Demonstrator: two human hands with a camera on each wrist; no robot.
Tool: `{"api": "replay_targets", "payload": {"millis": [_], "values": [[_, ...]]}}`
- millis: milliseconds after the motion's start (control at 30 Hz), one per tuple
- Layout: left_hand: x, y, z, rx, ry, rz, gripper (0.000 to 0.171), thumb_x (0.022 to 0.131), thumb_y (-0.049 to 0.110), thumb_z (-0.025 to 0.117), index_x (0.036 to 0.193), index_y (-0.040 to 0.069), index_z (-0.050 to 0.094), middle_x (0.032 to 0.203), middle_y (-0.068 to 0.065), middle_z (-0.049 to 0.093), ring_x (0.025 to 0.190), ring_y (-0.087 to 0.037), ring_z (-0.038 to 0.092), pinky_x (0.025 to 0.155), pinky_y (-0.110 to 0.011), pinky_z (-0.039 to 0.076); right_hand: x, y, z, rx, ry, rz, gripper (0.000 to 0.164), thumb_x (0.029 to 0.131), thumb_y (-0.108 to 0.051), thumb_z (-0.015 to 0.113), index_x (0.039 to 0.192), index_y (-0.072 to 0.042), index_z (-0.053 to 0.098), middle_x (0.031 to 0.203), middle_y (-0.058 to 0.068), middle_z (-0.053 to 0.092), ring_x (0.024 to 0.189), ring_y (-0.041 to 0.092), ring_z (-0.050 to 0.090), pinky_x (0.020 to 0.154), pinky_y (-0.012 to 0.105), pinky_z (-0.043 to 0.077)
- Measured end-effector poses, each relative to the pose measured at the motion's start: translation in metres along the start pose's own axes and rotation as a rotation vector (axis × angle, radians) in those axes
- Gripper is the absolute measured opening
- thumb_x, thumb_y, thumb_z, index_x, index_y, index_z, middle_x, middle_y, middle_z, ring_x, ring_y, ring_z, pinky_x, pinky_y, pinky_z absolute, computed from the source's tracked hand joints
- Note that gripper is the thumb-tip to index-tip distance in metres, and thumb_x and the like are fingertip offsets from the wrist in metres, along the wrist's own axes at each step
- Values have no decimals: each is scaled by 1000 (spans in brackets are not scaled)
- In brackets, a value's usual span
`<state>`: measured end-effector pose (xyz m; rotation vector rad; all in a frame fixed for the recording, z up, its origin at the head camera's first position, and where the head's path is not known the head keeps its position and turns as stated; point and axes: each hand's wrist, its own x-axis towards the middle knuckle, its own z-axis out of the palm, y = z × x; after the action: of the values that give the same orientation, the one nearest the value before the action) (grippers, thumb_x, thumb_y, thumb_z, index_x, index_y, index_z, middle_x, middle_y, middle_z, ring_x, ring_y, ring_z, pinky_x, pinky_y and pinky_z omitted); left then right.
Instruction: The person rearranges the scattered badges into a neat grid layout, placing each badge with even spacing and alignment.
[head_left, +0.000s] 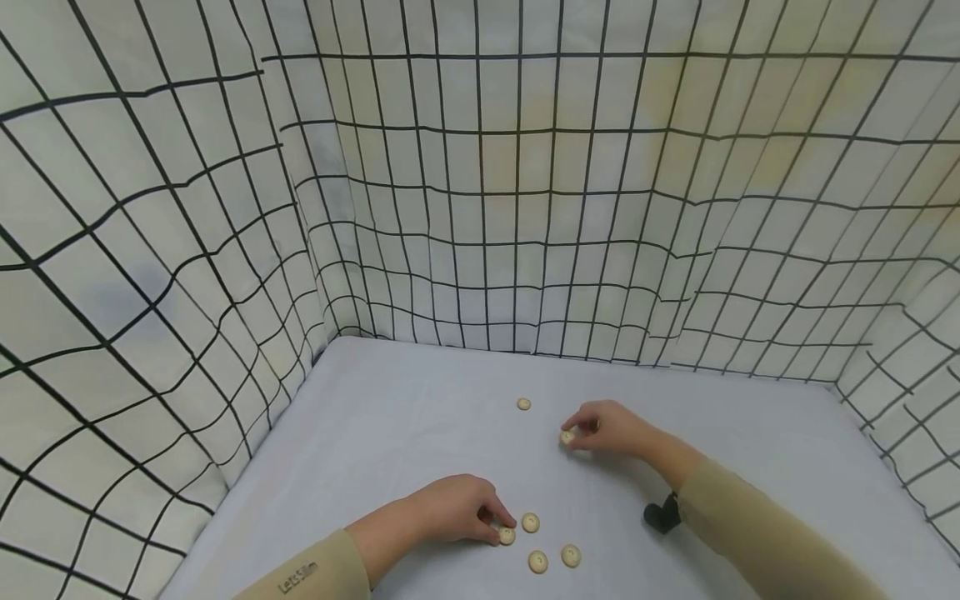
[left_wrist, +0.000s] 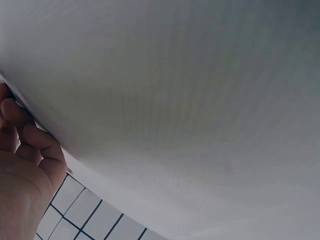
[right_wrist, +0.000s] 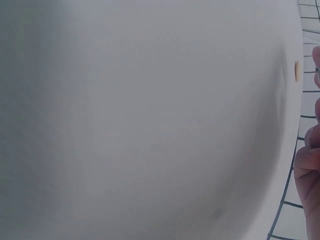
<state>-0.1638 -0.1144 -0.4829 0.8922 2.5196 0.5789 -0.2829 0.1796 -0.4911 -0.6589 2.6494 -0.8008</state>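
In the head view my left hand point(head_left: 459, 510) pinches a round cream button point(head_left: 507, 536) at the table surface between thumb and fingers. Further off to the right, my right hand point(head_left: 611, 429) has another cream button point(head_left: 567, 437) between thumb and forefinger, tilted up on its edge. Three more buttons lie flat near the left hand: one point(head_left: 531, 522) right beside its fingertips, one point(head_left: 537, 562) nearer the front, one point(head_left: 571, 556) to the right. In the left wrist view the curled fingers point(left_wrist: 42, 145) hide what they hold.
A single button point(head_left: 524, 404) lies at the back, left of the right hand. White cloth covers the table point(head_left: 390, 408). Pale walls with a black grid point(head_left: 495, 217) enclose its back and sides. A dark rounded object point(head_left: 663, 514) sits beside the right cuff.
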Motion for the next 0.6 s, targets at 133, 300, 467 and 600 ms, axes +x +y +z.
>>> {"api": "replay_targets", "payload": {"millis": [133, 300, 467, 600], "values": [[0, -1, 0, 4, -1, -2, 24, 84, 30, 80, 108, 34, 78, 76, 19, 53, 70, 3, 48, 68, -19, 43, 5, 5, -2, 3, 11, 18, 24, 81, -27, 82, 104, -28, 76, 82, -7, 60, 79, 14, 53, 70, 32, 47], [-1, -1, 0, 1, -3, -12, 24, 84, 30, 80, 108, 34, 78, 76, 19, 53, 70, 2, 48, 69, -19, 43, 13, 8, -6, 16, 21, 32, 24, 81, -27, 82, 104, -27, 75, 82, -6, 60, 79, 15, 53, 69, 32, 46], [-1, -1, 0, -3, -4, -14, 24, 84, 30, 79, 108, 33, 77, 76, 19, 53, 70, 2, 48, 68, -19, 43, 23, 10, -7, 26, 38, 34, 23, 82, -27, 81, 105, -25, 76, 83, -5, 61, 79, 16, 52, 69, 33, 45], [-2, 1, 0, -10, -3, -18, 24, 84, 30, 79, 108, 33, 77, 77, 20, 54, 70, 2, 49, 68, -19, 43, 31, 12, -7, 22, 56, 52, 24, 83, -29, 81, 106, -24, 76, 84, -4, 61, 80, 16, 52, 70, 33, 45]]}}
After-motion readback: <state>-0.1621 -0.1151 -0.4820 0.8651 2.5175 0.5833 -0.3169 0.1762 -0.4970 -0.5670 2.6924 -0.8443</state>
